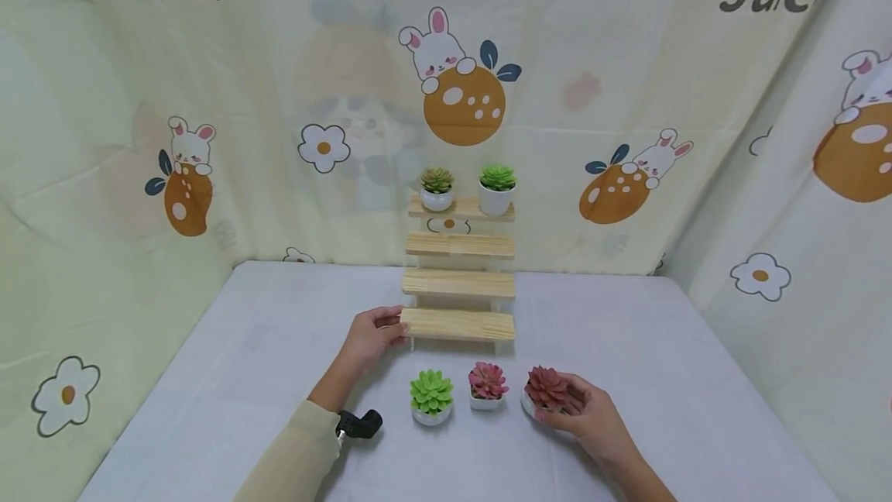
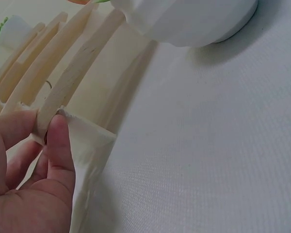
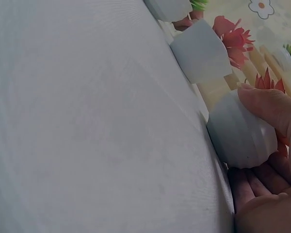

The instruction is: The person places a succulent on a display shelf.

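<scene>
A wooden tiered shelf [image 1: 456, 324] stands at the back middle of the table. My left hand [image 1: 372, 338] pinches the left end of its lowest step, thumb and fingers on the board [image 2: 70, 80] in the left wrist view. At the front right, my right hand [image 1: 588, 417] grips a dark red potted succulent [image 1: 545, 387]; its ribbed white pot [image 3: 242, 133] sits between thumb and fingers, low at the tablecloth. Just left of it stand a pink-red succulent [image 1: 488, 384] in a square white pot and a bright green succulent [image 1: 430, 395] in a round white pot.
On the shelf's top step are an olive-green succulent [image 1: 437, 188] and a green succulent [image 1: 497, 188], both in white pots. A white cloth covers the table [image 1: 599, 331]. Behind hangs a printed curtain [image 1: 543, 45]. A black device [image 1: 362, 424] is at my left wrist.
</scene>
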### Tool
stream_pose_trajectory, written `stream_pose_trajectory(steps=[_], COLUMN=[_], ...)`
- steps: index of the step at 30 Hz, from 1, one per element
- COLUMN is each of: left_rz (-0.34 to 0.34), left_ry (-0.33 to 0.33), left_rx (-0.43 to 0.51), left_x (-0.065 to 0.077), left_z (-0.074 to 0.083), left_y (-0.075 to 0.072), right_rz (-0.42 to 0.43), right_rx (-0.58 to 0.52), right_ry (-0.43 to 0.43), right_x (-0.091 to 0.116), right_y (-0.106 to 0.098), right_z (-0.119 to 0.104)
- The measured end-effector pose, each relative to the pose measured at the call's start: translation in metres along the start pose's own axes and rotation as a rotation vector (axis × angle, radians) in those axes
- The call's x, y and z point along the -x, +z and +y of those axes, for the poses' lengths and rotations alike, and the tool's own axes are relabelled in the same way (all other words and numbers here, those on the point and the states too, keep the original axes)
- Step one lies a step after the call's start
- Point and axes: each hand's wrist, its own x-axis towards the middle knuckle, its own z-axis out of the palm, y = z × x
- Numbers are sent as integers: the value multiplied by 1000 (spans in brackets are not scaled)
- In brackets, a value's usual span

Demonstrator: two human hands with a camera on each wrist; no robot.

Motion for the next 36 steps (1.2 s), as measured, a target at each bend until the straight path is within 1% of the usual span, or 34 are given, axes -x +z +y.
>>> stream_pose_trajectory(steps=[3, 7, 12, 16, 18, 24, 27, 29, 32, 36], left_rz=[3, 9, 13, 8, 5, -9, -8, -3, 1, -3], left_ry=[0, -7, 2, -5, -13, 3, 0, 1, 0, -2], left_rx=[-6, -15, -4, 5, 10, 39, 48, 46, 37, 30], left_x=[1, 3, 5, 5, 5, 4, 3, 3, 3, 4], left_z=[1, 2, 4, 4, 3, 3, 3, 2, 3, 4], left_y=[-1, -1, 0, -1, -1, 1, 2, 2, 2, 1], right_rz=[11, 4, 17, 26, 31, 11, 17, 32, 29, 22], right_rx=[22, 13, 29, 46, 48, 24, 23, 39, 19, -13], right_ry=[-3, -3, 4, 3, -7, -64, -76, -81, -97, -141], right_x=[-1, -2, -3, -5, -7, -16, -22, -27, -35, -43], right_y=[0, 0, 0, 0, 1, 0, -1, 0, 2, 6], right_z=[-1, -1, -2, -3, -3, -7, -10, -12, -17, -24])
